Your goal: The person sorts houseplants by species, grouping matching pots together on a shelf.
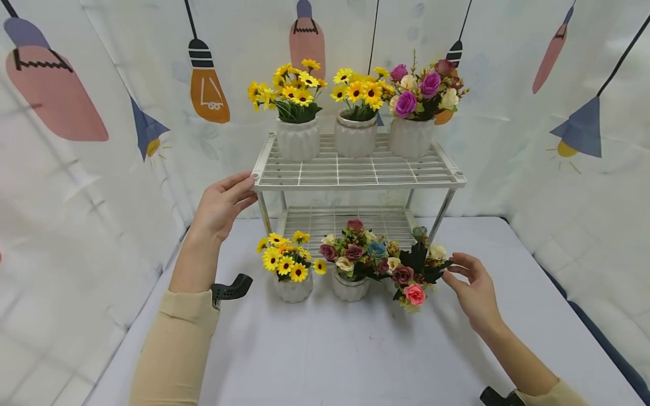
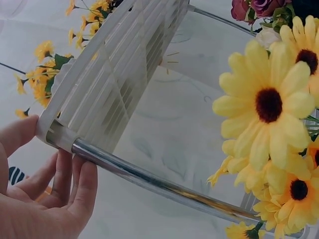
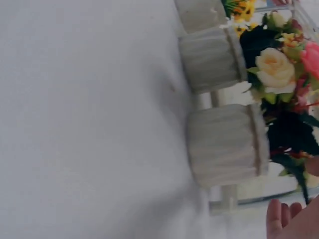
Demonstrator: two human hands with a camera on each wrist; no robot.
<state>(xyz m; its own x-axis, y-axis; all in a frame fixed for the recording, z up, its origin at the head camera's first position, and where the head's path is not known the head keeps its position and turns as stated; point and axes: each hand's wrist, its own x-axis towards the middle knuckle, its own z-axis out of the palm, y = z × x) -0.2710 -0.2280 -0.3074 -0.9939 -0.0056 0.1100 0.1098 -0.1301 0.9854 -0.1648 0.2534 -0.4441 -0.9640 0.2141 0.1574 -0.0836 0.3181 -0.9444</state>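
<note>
My left hand holds the near left corner of a white wire shelf rack. In the left wrist view its fingers reach under that corner, against the metal post. On the right, my right hand pinches a dark green leaf between thumb and fingertips, at the edge of a mixed rose bouquet. That bouquet stands in a ribbed white pot. Beside it are a second pot of mixed roses and a pot of yellow daisies, in a row before the lower shelf.
On the top shelf stand two pots of yellow daisies and a pot with purple and cream roses. The rack's lower shelf lies behind the front row. A white cloth covers the table, and a patterned curtain hangs behind.
</note>
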